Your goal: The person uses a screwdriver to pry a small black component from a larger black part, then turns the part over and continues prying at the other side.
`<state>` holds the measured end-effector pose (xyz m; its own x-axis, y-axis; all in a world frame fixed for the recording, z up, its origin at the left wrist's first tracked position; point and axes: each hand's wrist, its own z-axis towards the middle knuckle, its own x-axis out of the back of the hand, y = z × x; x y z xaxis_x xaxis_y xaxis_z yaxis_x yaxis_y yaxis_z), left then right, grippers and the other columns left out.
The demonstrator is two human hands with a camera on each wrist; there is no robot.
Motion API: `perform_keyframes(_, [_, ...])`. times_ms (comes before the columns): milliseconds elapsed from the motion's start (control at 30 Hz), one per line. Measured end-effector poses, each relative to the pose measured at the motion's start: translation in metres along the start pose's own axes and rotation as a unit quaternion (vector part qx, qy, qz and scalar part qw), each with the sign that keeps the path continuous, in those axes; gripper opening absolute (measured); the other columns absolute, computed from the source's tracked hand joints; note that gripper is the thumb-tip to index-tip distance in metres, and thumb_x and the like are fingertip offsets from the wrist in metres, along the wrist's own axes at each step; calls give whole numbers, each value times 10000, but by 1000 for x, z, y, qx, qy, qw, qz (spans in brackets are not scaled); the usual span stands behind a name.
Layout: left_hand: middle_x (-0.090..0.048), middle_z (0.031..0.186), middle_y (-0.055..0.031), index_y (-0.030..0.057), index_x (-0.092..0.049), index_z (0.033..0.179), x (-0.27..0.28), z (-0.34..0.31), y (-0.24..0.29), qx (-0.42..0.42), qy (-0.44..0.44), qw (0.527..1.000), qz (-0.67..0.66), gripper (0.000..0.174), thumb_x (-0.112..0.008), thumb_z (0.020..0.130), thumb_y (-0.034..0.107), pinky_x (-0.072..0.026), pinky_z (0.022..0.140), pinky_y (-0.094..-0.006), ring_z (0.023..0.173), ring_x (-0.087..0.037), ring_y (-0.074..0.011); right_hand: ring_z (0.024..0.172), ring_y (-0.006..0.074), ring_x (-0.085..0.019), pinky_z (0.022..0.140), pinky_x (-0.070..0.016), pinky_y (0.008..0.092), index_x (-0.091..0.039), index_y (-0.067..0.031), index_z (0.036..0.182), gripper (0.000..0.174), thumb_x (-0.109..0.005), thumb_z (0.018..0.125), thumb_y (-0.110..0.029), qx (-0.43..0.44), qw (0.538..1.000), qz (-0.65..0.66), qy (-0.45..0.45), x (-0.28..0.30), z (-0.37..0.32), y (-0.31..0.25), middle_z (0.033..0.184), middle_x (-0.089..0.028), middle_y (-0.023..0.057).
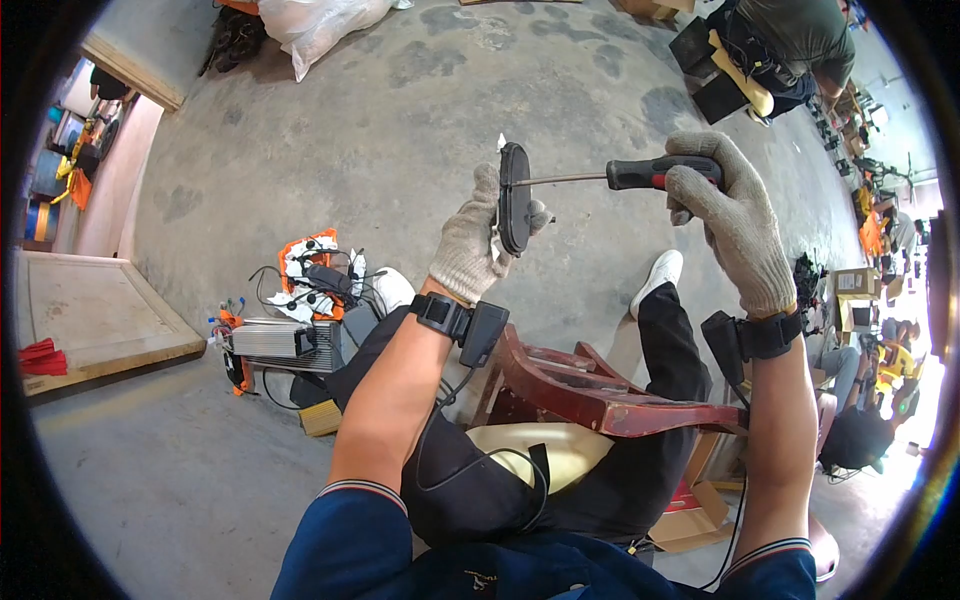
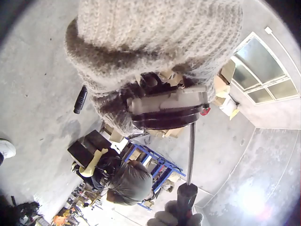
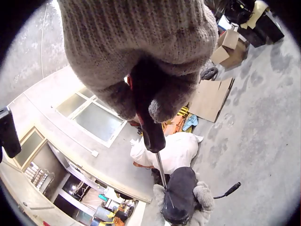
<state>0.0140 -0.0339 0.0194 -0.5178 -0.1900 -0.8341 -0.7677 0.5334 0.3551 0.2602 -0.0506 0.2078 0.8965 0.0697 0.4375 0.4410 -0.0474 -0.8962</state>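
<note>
My gloved left hand (image 1: 478, 238) grips a flat black oval part (image 1: 513, 198), held upright on edge in front of me. In the left wrist view the same black part (image 2: 167, 109) sits under the glove's fingers. My gloved right hand (image 1: 728, 205) grips a screwdriver (image 1: 640, 174) by its black and red handle. Its metal shaft (image 1: 568, 179) runs level to the left, with the tip at the part's face. From the right wrist, the screwdriver (image 3: 151, 134) reaches down to the part (image 3: 178, 200) in the other glove.
I sit on a red wooden chair (image 1: 590, 385) over a concrete floor. A silver finned box with wires (image 1: 285, 335) lies on the floor at left. Another person (image 1: 795, 45) sits at the back right. A wooden board (image 1: 90, 315) lies at far left, cardboard (image 1: 690, 520) under the chair.
</note>
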Motion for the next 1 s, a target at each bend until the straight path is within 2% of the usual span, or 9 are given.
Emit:
perform_keyframes(200, [-720, 901, -166, 14, -621, 1176, -2, 0, 0, 1, 15, 1000, -7, 619, -648, 942, 587, -665, 579, -267, 844, -772, -284, 792, 118, -653, 727, -562, 277, -637, -4, 1256, 370, -726, 963, -212, -3, 1000, -4, 5, -1, -1, -1, 911, -672, 59])
perform_keyframes(433, [-722, 909, -170, -4, -616, 1165, 4, 3, 0, 5, -3, 999, 33, 673, -612, 944, 632, -646, 538, -237, 855, -775, -273, 788, 118, -649, 727, -559, 277, -631, -4, 1262, 369, -719, 962, -200, 1, 1000, -5, 5, -2, 0, -1, 918, -667, 59])
perform_keyframes(500, [-732, 897, -174, -8, -620, 1158, -1, 2, 0, -7, 17, 999, 43, 684, -592, 953, 645, -616, 483, -214, 847, -777, -257, 787, 117, -647, 726, -558, 276, -630, -4, 1263, 370, -718, 963, -200, 2, 1000, -3, 5, -2, -1, -1, 919, -666, 59])
perform_keyframes(733, [-731, 904, -180, -21, -621, 1134, 7, 5, 0, -2, -8, 998, 58, 686, -589, 961, 642, -605, 468, -200, 850, -778, -253, 781, 110, -641, 713, -548, 276, -630, -5, 1257, 365, -718, 969, -211, -4, 1000, 6, 0, -2, 0, 1, 898, -656, 47])
perform_keyframes(800, [-719, 922, -177, -20, -621, 1129, 6, 4, 2, 2, -14, 999, 49, 636, -622, 966, 595, -654, 569, -248, 841, -772, -258, 780, 107, -640, 710, -547, 277, -629, -5, 1256, 363, -717, 971, -213, -6, 1000, 3, 2, -2, 0, 0, 894, -654, 45])
perform_keyframes(833, [-719, 922, -177, -20, -621, 1129, 5, 3, 1, 2, -13, 999, 49, 636, -622, 966, 595, -654, 569, -248, 841, -772, -258, 780, 107, -641, 709, -547, 277, -627, -6, 1258, 365, -717, 973, -215, -7, 1000, 0, -1, -2, 0, -1, 894, -654, 44])
perform_keyframes(900, [-711, 908, -168, -6, -625, 1120, -4, -1, 2, -10, 10, 1000, 8, 556, -662, 971, 528, -675, 659, -298, 820, -764, -256, 780, 106, -643, 708, -547, 276, -625, -6, 1260, 367, -716, 975, -218, -8, 1000, -3, -4, -2, 0, -3, 894, -655, 44])
perform_keyframes(933, [-711, 908, -168, -6, -625, 1120, -4, -1, 2, -9, 10, 1000, 8, 556, -662, 971, 528, -675, 659, -298, 820, -764, -256, 779, 108, -646, 711, -550, 280, -618, -6, 1269, 369, -711, 978, -212, -24, 1000, -2, -7, -2, -1, -5, 895, -655, 47])
perform_keyframes(1000, [-701, 890, -159, 4, -624, 1111, -3, -1, 3, 0, -4, 1000, -1, 504, -699, 964, 480, -681, 745, -340, 801, -754, -256, 779, 109, -648, 714, -553, 283, -611, -5, 1279, 371, -706, 981, -207, -39, 999, -1, -11, -4, -2, -6, 896, -656, 49])
